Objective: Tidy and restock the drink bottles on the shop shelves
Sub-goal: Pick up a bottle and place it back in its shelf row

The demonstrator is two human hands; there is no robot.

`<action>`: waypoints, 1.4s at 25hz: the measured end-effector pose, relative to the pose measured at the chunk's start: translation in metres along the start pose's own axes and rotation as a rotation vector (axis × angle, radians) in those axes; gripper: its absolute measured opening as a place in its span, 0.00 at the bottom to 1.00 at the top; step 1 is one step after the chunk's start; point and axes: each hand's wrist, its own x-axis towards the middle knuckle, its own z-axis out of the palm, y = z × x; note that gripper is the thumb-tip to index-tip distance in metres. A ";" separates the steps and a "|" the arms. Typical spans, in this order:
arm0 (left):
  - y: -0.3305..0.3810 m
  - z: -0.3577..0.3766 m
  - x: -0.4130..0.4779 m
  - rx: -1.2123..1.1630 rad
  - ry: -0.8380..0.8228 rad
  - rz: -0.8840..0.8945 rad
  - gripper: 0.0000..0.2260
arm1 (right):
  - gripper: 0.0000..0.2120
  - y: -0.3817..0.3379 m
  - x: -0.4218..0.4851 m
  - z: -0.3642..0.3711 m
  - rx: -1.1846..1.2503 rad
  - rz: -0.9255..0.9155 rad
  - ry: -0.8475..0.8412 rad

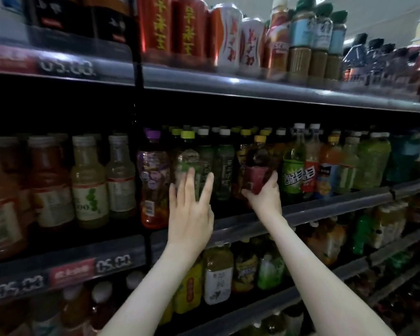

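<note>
The middle shelf carries a row of drink bottles. My right hand grips a dark bottle with a yellow cap and red label from below, at the shelf's front edge. My left hand is raised with straight, spread fingers against a green-capped bottle. A purple-capped bottle with a purple label stands just left of that hand. Dark green tea bottles stand between my two hands.
Juice bottles with white caps fill the shelf to the left. A green soda bottle and orange drinks stand to the right. Red cans and milk-tea bottles line the top shelf. The lower shelf holds more tea bottles. Price tags run along the shelf edges.
</note>
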 end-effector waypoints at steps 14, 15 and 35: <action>0.142 0.002 0.006 -0.424 -0.194 -0.225 0.28 | 0.28 0.037 -0.024 -0.105 0.445 -0.303 -0.145; 0.165 0.005 0.005 -0.547 -0.223 -0.207 0.29 | 0.26 0.049 -0.030 -0.126 0.432 -0.312 -0.188; 0.740 0.260 0.043 -1.036 -0.801 -0.039 0.25 | 0.17 0.514 0.181 -0.544 0.375 0.205 -0.119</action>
